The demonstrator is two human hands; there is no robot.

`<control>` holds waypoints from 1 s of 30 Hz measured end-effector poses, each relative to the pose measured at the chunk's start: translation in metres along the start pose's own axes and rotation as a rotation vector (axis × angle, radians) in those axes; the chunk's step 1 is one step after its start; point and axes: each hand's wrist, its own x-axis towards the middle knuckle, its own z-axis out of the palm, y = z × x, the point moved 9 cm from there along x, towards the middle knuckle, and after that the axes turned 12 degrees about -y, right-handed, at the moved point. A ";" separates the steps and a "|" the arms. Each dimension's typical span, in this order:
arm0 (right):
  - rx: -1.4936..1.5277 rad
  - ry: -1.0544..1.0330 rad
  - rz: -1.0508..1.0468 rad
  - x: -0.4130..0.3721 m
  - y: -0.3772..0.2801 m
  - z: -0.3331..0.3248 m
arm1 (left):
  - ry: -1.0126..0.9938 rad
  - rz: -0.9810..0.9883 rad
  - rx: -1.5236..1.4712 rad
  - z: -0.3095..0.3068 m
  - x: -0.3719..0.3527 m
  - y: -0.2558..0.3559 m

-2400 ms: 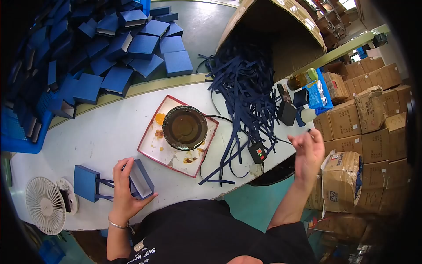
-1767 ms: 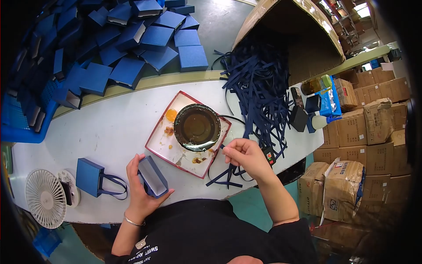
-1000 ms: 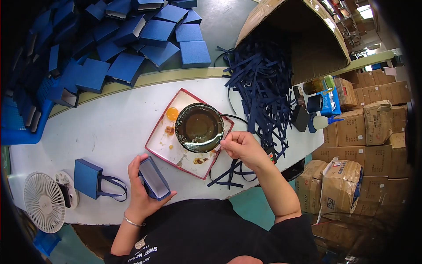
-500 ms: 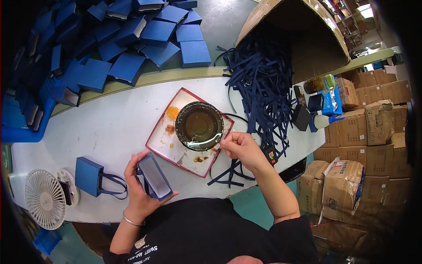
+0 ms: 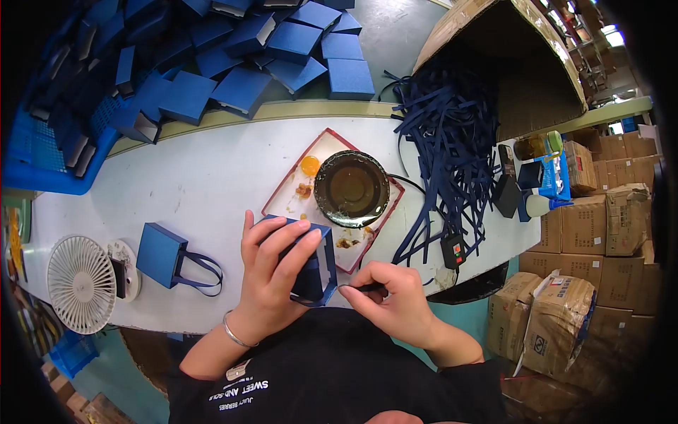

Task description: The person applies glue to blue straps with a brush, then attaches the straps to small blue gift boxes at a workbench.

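My left hand (image 5: 279,265) is wrapped round an open blue paper box (image 5: 325,263), tilted with its opening toward my right hand. Close to the box's lower right corner, my right hand (image 5: 399,300) pinches a dark ribbon (image 5: 371,287); most of that ribbon is hidden by the fingers. Just beyond both hands, a dark round pot (image 5: 352,187) of brownish liquid stands in a red-rimmed shallow tray (image 5: 279,191) spotted with amber residue. To the left lies a blue box with a ribbon handle (image 5: 161,254).
Loose navy ribbons (image 5: 452,141) spill from a cardboard carton (image 5: 544,92). Blue boxes (image 5: 293,42) are heaped at the back left, near a blue basket (image 5: 49,173). A white fan (image 5: 81,284) stands left. A corded switch (image 5: 454,250) and a squeeze bottle (image 5: 540,205) sit right.
My right hand has drawn back from the pot's edge to the box, with a ribbon in its fingers. My left hand has brought the box rightward and turned it. The view has shifted.
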 end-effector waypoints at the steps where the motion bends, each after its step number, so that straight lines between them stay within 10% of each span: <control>1: -0.065 0.012 -0.034 0.002 -0.004 0.003 | 0.001 0.008 0.013 -0.001 -0.001 0.002; 30: -0.133 -0.093 -0.151 0.014 0.008 0.024 | -0.011 0.058 -0.021 -0.005 -0.010 0.011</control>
